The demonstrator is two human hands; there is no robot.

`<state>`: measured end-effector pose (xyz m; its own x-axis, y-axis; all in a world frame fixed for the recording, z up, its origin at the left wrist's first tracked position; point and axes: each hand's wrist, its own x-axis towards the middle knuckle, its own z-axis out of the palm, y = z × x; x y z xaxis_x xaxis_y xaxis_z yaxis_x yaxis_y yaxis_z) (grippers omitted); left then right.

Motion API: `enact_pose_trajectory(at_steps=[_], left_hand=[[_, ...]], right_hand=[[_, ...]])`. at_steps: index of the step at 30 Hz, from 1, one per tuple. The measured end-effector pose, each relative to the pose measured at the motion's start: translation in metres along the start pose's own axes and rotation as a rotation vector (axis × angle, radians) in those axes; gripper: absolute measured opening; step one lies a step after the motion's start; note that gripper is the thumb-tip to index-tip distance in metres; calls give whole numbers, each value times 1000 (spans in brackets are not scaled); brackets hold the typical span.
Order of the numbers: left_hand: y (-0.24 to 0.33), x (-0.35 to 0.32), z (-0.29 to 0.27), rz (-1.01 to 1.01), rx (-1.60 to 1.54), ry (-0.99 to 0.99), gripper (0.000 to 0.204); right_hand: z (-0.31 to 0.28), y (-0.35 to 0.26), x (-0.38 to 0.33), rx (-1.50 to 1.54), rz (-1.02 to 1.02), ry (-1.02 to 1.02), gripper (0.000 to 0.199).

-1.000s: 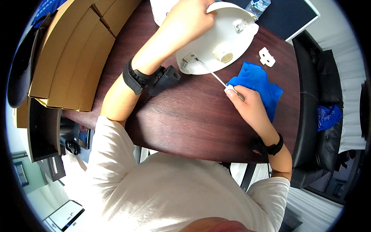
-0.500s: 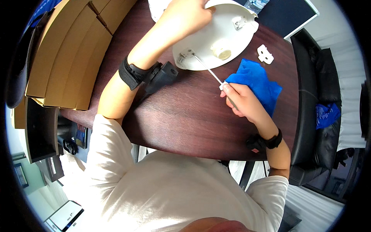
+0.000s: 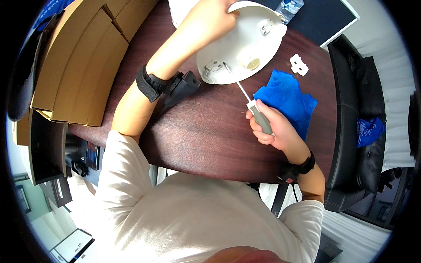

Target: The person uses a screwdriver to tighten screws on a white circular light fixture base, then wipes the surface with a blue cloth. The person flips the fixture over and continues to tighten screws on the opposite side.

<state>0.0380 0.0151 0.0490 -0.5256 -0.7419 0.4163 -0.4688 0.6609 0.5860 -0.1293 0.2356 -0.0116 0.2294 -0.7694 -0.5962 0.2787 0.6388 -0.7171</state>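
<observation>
My left hand (image 3: 212, 19) is closed on the far-left rim of a white, oval, hollow plastic shell (image 3: 241, 44). The shell's inside shows two small fittings, one at the near left (image 3: 213, 66) and one at the far right (image 3: 266, 27), plus a round cream boss (image 3: 251, 63). In my right hand (image 3: 274, 126) is a screwdriver (image 3: 260, 119) with a grey and white handle. Its shaft slants up and left over the shell, and the tip appears just right of the near-left fitting. A blue cloth (image 3: 287, 101) lies beyond my right hand.
On the dark wood table (image 3: 197, 144) sits a small white plastic piece (image 3: 299, 65), right of the shell. Cardboard boxes (image 3: 79, 65) line the left side. A clear bottle (image 3: 290, 9) stands behind the shell. To the right is a black sofa (image 3: 351, 131).
My right hand has drawn back toward me, and the screwdriver tip has moved off the near-left fitting. More of the handle now shows. The shell has shifted slightly; my left hand still grips it.
</observation>
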Motion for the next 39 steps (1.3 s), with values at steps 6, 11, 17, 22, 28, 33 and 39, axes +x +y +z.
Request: enact_pose_trajectory(at_steps=[6,11,17,22,28,33,39], left_hand=[[-5,2,2,-25,54,37,29],[-3,0,1,22,54,36,29],[-3,1,0,17,63,28,29],[0,0,0,9,34,27,29],[1,-2,-1,0,27,29,30],[3,-2,-1,-27,61,17,30],[0,-2,-1,-6,34,33,29]], right_hand=[[-2,9,1,-1072,-584,473,32],[7,1,-2,-1196,-640,523,29],[7,-2,0,-1322,-705,597,29],[12,-6,-3,-1410,-727,629,29],[13,-8,-3,-1423,-724,632,29],[11,-7,-5,-1412,-730,628,29],[11,-9,-1,-1407,-734,634,28]])
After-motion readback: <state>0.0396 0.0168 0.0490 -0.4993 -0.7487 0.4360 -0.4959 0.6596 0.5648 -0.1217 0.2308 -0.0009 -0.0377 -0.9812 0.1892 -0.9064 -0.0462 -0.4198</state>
